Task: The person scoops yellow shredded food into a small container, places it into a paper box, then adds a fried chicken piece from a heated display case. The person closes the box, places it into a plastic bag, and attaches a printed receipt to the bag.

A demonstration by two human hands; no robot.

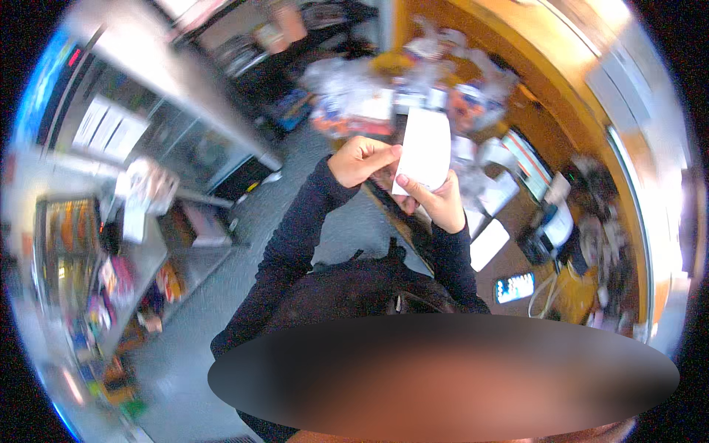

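A white paper slip is held up in front of me, its long side running away from me. My right hand grips its near end, with the thumb on top. Beside the slip's left edge is my left hand, its thumb and fingers pinched together; whether they hold the paper's edge cannot be told. Beyond the slip, a blurred heap of plastic bags with packages lies on the counter. To the right, more white papers lie on the brown counter.
A lit smartphone, a black device with paper in it and a screen stand or lie on the counter at right. Grey floor is at left, bordered by a glass-fronted cabinet and shelves of colourful goods.
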